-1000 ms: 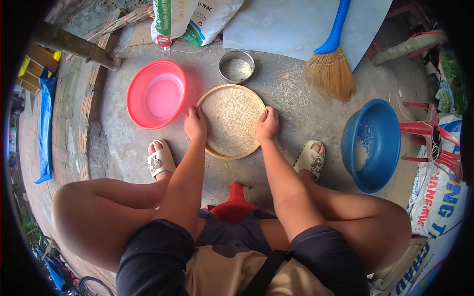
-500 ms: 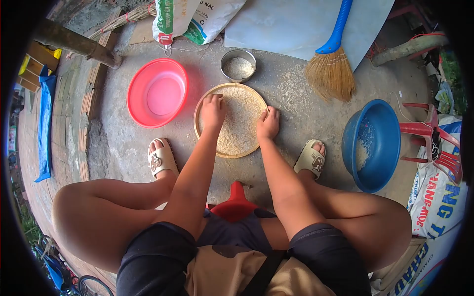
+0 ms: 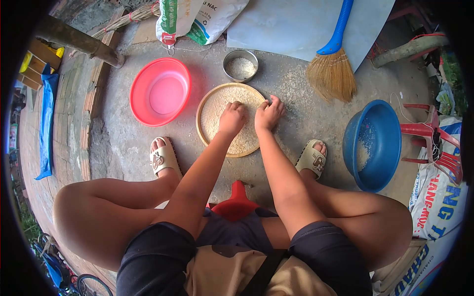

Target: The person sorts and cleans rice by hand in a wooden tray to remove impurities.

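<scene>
On the concrete floor, dead centre: round woven tray point(image 3: 198, 121), lying flat. Shallow, with a pale tan bamboo rim and a base covered by a thin layer of off-white rice point(image 3: 215, 112). Left half in plain view, right half under both hands.

Left hand point(image 3: 232, 118): down in the rice just right of the tray's middle. Knuckles up, fingers curled in together as a loose fist, tips tucked out of sight. Can't tell whether any grains are inside.

Right hand point(image 3: 269, 114): on the tray's right rim, touching it. Fingers bent and slightly apart, tips resting at the far-right edge. Nothing visibly clamped. Sits just beside the left hand, almost touching.

Around the tray:
- pink basin point(image 3: 143, 93) just left, rims close but apart
- steel bowl point(image 3: 225, 63) just beyond the far edge, holding more rice
- broom point(image 3: 332, 74) with blue handle, beyond and to the right, bristles near
- blue basin point(image 3: 381, 130) well to the right, tipped, some grain inside
- pale grain dust on the floor along the right side
- beige sandals at near-left point(image 3: 163, 159) and near-right point(image 3: 310, 159)
- red stool point(image 3: 236, 204) on the near side, between the knees
- printed sacks point(image 3: 197, 19) well beyond the far edge
</scene>
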### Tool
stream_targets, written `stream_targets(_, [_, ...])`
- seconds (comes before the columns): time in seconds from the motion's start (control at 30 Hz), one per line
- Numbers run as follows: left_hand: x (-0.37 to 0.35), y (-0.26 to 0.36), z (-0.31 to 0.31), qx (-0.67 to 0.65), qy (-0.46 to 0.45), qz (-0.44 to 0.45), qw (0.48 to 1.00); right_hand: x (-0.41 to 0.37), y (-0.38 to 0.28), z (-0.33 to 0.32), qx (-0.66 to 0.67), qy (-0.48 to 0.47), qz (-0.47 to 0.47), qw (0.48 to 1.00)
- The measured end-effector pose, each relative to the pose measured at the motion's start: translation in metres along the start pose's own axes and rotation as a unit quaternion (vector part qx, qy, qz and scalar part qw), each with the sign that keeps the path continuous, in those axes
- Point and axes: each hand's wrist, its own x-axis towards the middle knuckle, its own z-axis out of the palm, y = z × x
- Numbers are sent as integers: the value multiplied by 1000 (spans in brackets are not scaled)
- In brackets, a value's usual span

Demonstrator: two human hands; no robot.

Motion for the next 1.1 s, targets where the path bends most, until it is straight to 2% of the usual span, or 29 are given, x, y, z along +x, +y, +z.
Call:
stream_targets(0.13, [-8, 4, 0, 21, -42, 5, 999, -1, -8, 7, 112, -24, 34, 993])
stream_targets(0.27, [-11, -7, 6, 26, -35, 35, 998, -7, -13, 19, 217, -44, 67, 973])
stream_targets(0.33, [-6, -12, 6, -9, -62, 1, 998, -11, -10, 30, 226, -52, 62, 971])
stream_targets(0.4, [-2, -16, -4, -49, -49, -30, 997, -15, -5, 44, 234, -59, 57, 969])
stream_targets(0.47, [4, -19, -14, -89, -35, -62, 994, -18, -6, 51, 346, -116, 123, 923])
stream_targets(0.5, [8, -21, -19, -118, -4, -89, 989, -18, -8, 50, 346, -117, 123, 923])
stream_targets(0.57, [18, -23, -27, -158, 34, -136, 977, -15, -15, 46, 367, -245, 218, 870])
stream_targets(0.6, [23, -23, -30, -157, 35, -136, 978, -13, -20, 44, 368, -246, 218, 870])
stream_targets(0.67, [31, -16, -37, -221, 38, -169, 960, -8, -29, 42, 488, -363, 402, 684])
stream_targets(0.7, [35, -8, -45, -287, -10, -156, 945, -8, -28, 45, 558, -389, 418, 603])
stream_targets(0.73, [39, 2, -54, -288, -10, -156, 945, -7, -25, 46, 558, -388, 417, 603])
stream_targets(0.8, [45, 10, -58, -185, -39, -116, 975, -2, -35, 33, 639, -339, 459, 516])
stream_targets(0.83, [48, 10, -56, -208, -18, -97, 973, -3, -16, 58, 667, -347, 412, 515])
stream_targets(0.87, [49, 11, -56, -209, -18, -98, 973, 3, -15, 56, 667, -347, 412, 516])
stream_targets(0.93, [51, 11, -56, -150, 83, -73, 982, 14, -13, 48, 637, -292, 463, 543])
stream_targets(1.0, [49, 3, -49, -136, 72, -92, 984, 27, -1, 45, 639, -266, 489, 532])
stream_targets(1.07, [45, -3, -40, -86, 70, -69, 991, 39, 9, 40, 614, -265, 484, 565])
stream_targets(1.1, [43, -2, -36, -76, 33, -95, 992, 42, 12, 37, 614, -265, 483, 566])
